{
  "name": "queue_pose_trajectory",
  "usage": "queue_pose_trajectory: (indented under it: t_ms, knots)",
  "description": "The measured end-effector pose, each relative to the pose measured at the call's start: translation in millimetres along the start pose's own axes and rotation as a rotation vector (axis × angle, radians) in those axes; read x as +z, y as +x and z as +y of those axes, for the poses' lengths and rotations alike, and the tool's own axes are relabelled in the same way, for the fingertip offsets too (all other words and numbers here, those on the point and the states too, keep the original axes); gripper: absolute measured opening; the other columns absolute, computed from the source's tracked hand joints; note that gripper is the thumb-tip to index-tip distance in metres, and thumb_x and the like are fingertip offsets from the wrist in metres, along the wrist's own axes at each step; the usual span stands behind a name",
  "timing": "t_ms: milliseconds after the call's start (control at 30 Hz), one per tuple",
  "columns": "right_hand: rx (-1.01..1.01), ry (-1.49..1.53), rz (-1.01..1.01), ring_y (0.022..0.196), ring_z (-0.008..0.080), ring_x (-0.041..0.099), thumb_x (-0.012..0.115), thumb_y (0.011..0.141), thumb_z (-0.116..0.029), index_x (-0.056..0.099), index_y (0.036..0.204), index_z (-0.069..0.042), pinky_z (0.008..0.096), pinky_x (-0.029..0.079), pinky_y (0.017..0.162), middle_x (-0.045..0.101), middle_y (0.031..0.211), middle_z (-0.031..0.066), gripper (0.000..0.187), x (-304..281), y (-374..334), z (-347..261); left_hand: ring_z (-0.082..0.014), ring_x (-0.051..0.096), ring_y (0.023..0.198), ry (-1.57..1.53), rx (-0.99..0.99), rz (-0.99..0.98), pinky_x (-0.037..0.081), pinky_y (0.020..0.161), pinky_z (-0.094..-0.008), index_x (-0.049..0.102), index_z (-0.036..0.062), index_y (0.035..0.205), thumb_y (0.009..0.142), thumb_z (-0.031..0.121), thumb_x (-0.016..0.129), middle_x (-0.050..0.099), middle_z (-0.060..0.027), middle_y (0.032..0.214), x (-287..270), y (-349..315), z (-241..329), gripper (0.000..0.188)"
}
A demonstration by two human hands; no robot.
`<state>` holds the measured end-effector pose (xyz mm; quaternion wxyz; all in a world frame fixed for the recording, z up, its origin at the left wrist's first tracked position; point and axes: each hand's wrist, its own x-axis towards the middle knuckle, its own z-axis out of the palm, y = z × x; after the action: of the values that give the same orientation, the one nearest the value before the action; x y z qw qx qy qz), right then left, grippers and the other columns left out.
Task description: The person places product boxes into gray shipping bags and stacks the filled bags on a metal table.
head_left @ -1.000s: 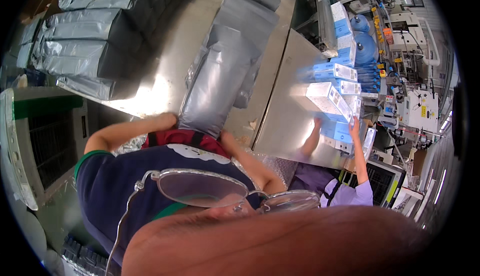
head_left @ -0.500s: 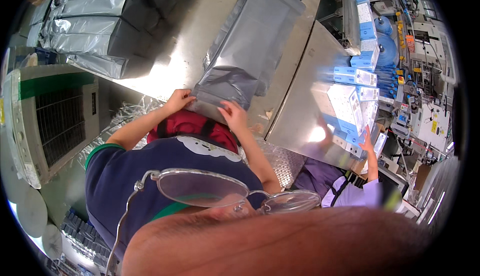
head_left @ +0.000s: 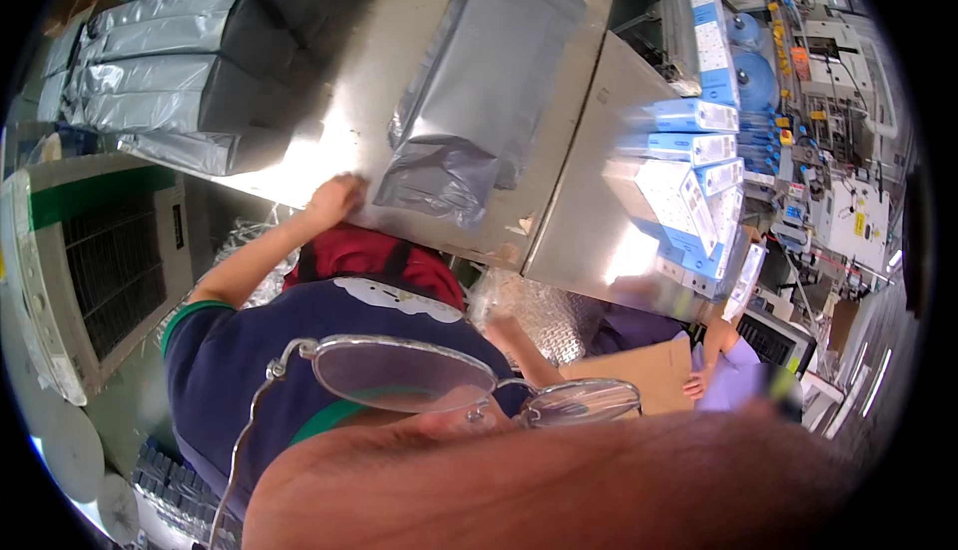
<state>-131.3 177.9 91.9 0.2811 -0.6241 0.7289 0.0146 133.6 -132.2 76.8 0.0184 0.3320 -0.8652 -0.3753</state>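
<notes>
A stack of flat grey plastic mailing bags [head_left: 489,81] lies on the metal table in front of me, its near end crumpled. My left hand [head_left: 337,201] rests at the table's near edge, left of the bags and apart from them. Its fingers look curled in, and nothing shows in them. My right hand [head_left: 502,330] is low beside my body, near silvery bubble wrap [head_left: 544,305] below the table edge. It is blurred and its fingers cannot be made out.
Filled grey bags [head_left: 150,91] are piled at the far left, above a white machine with a grille [head_left: 110,251]. Blue-and-white boxes [head_left: 689,201] stand on the right-hand table [head_left: 589,221]. At my right, a co-worker's hand [head_left: 699,380] holds a brown cardboard sheet [head_left: 639,370].
My right hand has left the near end of the bags and dropped toward my body. My left hand has shifted slightly left, off the bag edge. The co-worker's cardboard has come into view.
</notes>
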Motion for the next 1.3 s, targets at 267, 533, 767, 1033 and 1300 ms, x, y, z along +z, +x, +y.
queue_pose_trajectory:
  t_ms: [267,533,767,1033,1300]
  knots:
    - [-0.507,-0.392,0.415,0.059,0.0178,0.049,0.052,0.062,-0.011,0.050,0.100,-0.012,0.0261,0.040,0.050,0.051,0.069,0.0036,0.038,-96.9,140.3,12.9,-0.0161,0.038,0.108,0.764,0.974,0.010,0.024,0.094,-0.0423,0.051,0.0085,0.097,0.064,0.010,0.050,0.044,-0.0038,0.112,-58.5,67.7,39.1,0.033]
    - [0.083,0.927,0.886,0.047,0.0143,0.034,0.047,0.078,-0.019,0.049,0.057,-0.003,0.0258,0.029,0.046,0.044,0.052,0.0083,0.027,-129.2,187.7,-0.9,-0.0080,0.034,0.044,-0.833,-0.205,0.476,0.029,0.041,-0.0253,0.051,-0.0004,0.054,0.080,0.031,0.047,0.037,-0.0010,0.045,-37.3,125.6,47.8,0.041]
    - [0.264,0.103,0.544,0.088,0.0336,0.049,0.043,0.070,-0.008,0.044,0.100,0.000,0.0379,0.039,0.075,0.050,0.093,0.0212,0.031,-137.9,231.1,-3.9,-0.0274,0.046,0.092,-0.050,-0.239,0.507,0.034,0.079,-0.0363,0.050,0.0096,0.095,0.071,0.020,0.049,0.050,-0.0115,0.091,-29.2,167.0,64.5,0.026]
    - [-0.189,0.965,0.475,0.106,0.0283,0.035,0.055,0.065,-0.012,0.003,0.126,-0.005,0.0342,0.036,0.082,0.021,0.124,0.0208,0.080,-137.4,197.2,-20.4,-0.0206,0.049,0.090,-0.965,-0.217,-0.107,0.042,0.073,-0.0292,0.027,-0.0058,0.116,0.058,0.027,0.066,0.046,-0.0149,0.106,-113.4,121.7,98.3,0.077]
    - [-0.471,1.019,-0.114,0.097,0.0237,0.044,0.072,0.054,-0.016,0.033,0.113,0.001,0.0328,0.040,0.078,0.043,0.109,0.0107,0.073,-194.7,234.6,-43.2,-0.0267,0.041,0.098,0.196,0.215,0.085,0.019,0.090,-0.0446,0.019,0.0034,0.123,0.050,0.017,0.066,0.041,-0.0140,0.109,-234.1,-86.6,113.6,0.089]
